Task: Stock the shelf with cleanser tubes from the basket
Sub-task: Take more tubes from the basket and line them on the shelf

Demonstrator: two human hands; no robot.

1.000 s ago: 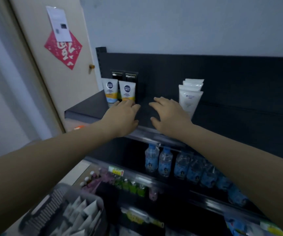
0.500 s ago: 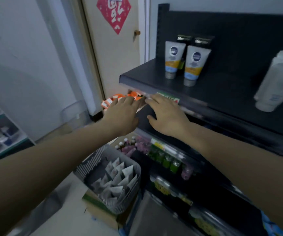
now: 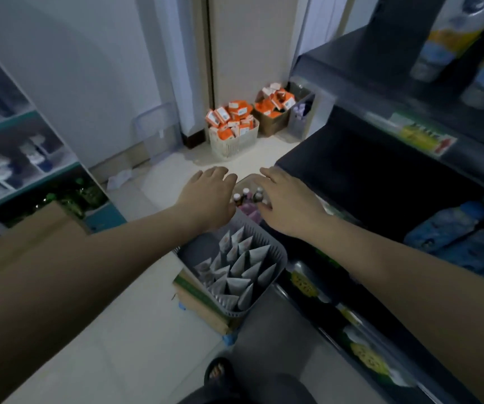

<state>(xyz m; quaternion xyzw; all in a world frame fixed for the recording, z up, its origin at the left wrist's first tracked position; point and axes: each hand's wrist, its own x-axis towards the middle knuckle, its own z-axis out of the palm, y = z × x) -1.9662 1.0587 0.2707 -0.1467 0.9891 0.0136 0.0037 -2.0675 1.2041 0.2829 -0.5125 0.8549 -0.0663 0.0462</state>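
Head view: looking down past the shelving to the floor, both bare forearms stretching forward through the centre of the frame
Change: a second ago both hands were lying on the top shelf [image 3: 351, 62] beside the standing tubes; they are now coming down and away from it, and the view is dropping with them
Meaning for task: in my judgement one placement is finished and the person is going back for more stock
Left hand [image 3: 208, 196]: hovering palm down, fingers straight and close together, carrying nothing
Right hand [image 3: 289, 202]: hovering palm down, fingers slightly spread, carrying nothing, passing over small bottles [image 3: 249, 196]
Basket [image 3: 278, 252]: grey, sitting on a cardboard box [image 3: 203, 304] at lower centre, just below both wrists
Cleanser tubes [image 3: 240, 269]: white, standing packed in the basket, not yet touched
Stocked tubes [image 3: 445, 39]: showing blurred at the upper right of the frame
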